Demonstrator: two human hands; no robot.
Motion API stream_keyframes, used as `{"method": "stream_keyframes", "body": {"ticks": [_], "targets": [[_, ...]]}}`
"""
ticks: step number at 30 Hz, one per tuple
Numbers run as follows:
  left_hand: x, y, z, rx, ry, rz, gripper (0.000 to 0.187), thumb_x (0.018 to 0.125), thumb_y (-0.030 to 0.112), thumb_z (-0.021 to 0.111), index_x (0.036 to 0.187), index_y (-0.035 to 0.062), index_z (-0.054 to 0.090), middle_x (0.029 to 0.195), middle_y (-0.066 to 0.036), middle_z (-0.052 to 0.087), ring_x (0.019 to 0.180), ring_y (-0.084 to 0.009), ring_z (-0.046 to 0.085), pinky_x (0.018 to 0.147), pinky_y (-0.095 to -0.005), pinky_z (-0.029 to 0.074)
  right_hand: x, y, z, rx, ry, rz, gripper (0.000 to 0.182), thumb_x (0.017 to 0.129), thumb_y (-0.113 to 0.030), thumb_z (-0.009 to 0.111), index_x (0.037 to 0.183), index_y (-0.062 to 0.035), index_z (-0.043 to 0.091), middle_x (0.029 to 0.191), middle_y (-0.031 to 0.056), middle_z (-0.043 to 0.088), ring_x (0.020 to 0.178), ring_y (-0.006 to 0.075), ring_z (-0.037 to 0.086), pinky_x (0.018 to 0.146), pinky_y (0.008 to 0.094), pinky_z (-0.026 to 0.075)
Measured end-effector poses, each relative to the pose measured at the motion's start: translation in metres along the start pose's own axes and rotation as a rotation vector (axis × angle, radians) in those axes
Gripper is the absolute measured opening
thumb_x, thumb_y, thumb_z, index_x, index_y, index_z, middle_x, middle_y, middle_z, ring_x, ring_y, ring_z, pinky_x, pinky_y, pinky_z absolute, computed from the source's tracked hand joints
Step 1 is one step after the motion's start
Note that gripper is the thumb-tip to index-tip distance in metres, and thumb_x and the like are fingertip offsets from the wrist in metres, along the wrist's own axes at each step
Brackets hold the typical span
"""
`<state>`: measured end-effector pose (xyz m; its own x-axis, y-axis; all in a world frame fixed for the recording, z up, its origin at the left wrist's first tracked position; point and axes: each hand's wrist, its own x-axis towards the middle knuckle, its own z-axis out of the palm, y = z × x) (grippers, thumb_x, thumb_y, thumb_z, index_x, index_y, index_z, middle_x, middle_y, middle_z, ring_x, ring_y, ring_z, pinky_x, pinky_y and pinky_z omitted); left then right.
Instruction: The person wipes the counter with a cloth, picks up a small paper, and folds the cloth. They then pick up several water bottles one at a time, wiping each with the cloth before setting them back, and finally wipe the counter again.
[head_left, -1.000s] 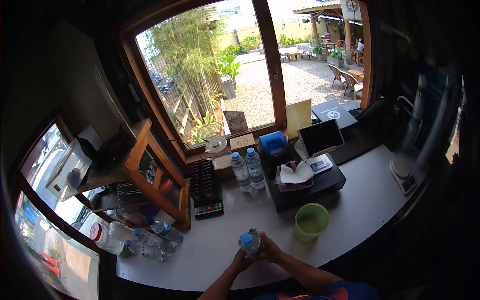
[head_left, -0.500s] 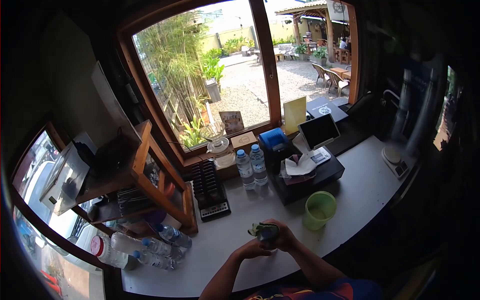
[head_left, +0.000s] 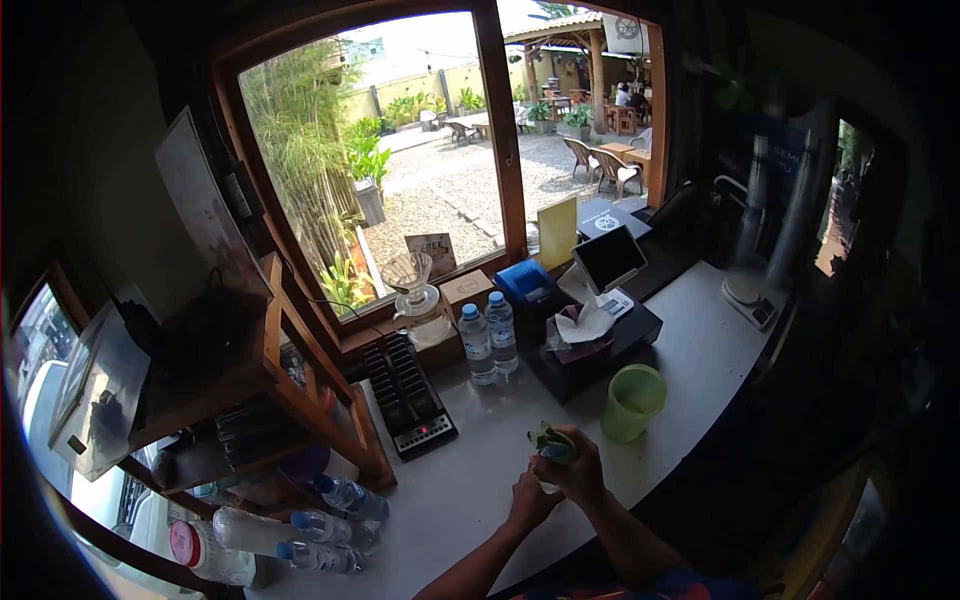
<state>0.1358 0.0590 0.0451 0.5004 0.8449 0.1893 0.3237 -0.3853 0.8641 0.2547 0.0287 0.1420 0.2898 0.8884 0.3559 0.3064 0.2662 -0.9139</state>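
Note:
My right hand (head_left: 582, 468) is closed around a green cloth (head_left: 553, 442), pressing it against the top of what looks like a small clear bottle (head_left: 549, 487). Just below, my left hand (head_left: 532, 500) grips the bottle's lower part over the near side of the white counter. Fingers and cloth hide most of the bottle. Right of my hands stands a light green bin (head_left: 636, 400). Two upright water bottles (head_left: 487, 345) with blue caps are farther back.
Several plastic bottles (head_left: 330, 528) lie at left beside a red-lidded jar (head_left: 205, 550) and a wooden shelf (head_left: 275, 340). A rack of pagers (head_left: 405, 395), glass coffee dripper (head_left: 410, 285), black cash drawer (head_left: 595, 350) with tablet (head_left: 610, 258), and small scale (head_left: 748, 298) line the counter (head_left: 440, 520).
My view has turned, so the window and counter items appear farther left. Both hands remain together on the bottle, and the cloth has tilted with my right hand now more upright.

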Motion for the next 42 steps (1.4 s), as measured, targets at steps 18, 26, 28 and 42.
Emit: {"method": "stream_keyframes", "body": {"ticks": [18,26,28,42], "targets": [[0.017,-0.031,-0.037,-0.268,-0.549,-0.074,0.041,0.083,0.016,0.080,0.117,0.0043,0.061,0.107,-0.009,0.067,0.101,-0.0196,0.062,0.091,-0.0360,0.052,0.043,0.031,-0.022,0.483,-0.816,0.086,0.084,0.066,-0.026,0.095,0.134,-0.0049,0.050,0.117,0.0067,0.064,0.110,0.0143,0.059,0.098,0.0327,0.047],[0.015,-0.014,-0.052,-0.210,-0.625,-0.324,0.055,0.079,0.022,0.084,0.125,0.0037,0.060,0.118,-0.010,0.065,0.108,-0.0194,0.061,0.098,-0.0351,0.050,0.004,0.092,-0.029,0.419,-0.804,0.081,0.086,0.067,-0.028,0.095,0.135,-0.0048,0.047,0.119,0.0086,0.061,0.114,0.0184,0.058,0.100,0.0346,0.046],[0.011,-0.009,-0.044,-0.204,-0.581,-0.347,0.060,0.079,0.021,0.082,0.130,0.0022,0.056,0.123,-0.012,0.063,0.113,-0.0215,0.059,0.102,-0.0362,0.047,-0.005,0.097,-0.038,0.421,-0.739,0.064,0.085,0.068,-0.028,0.095,0.134,-0.0053,0.047,0.119,0.0089,0.062,0.113,0.0187,0.059,0.099,0.0353,0.047],[0.015,0.119,-0.004,0.065,0.446,-0.053,0.056,0.074,0.015,0.086,0.118,0.0045,0.054,0.109,-0.014,0.065,0.101,-0.0286,0.066,0.092,-0.0397,0.053,-0.013,0.130,-0.042,0.189,-0.738,0.090,0.077,0.072,-0.027,0.090,0.134,-0.0074,0.049,0.122,0.0152,0.060,0.114,0.0305,0.061,0.099,0.0394,0.048]]}}
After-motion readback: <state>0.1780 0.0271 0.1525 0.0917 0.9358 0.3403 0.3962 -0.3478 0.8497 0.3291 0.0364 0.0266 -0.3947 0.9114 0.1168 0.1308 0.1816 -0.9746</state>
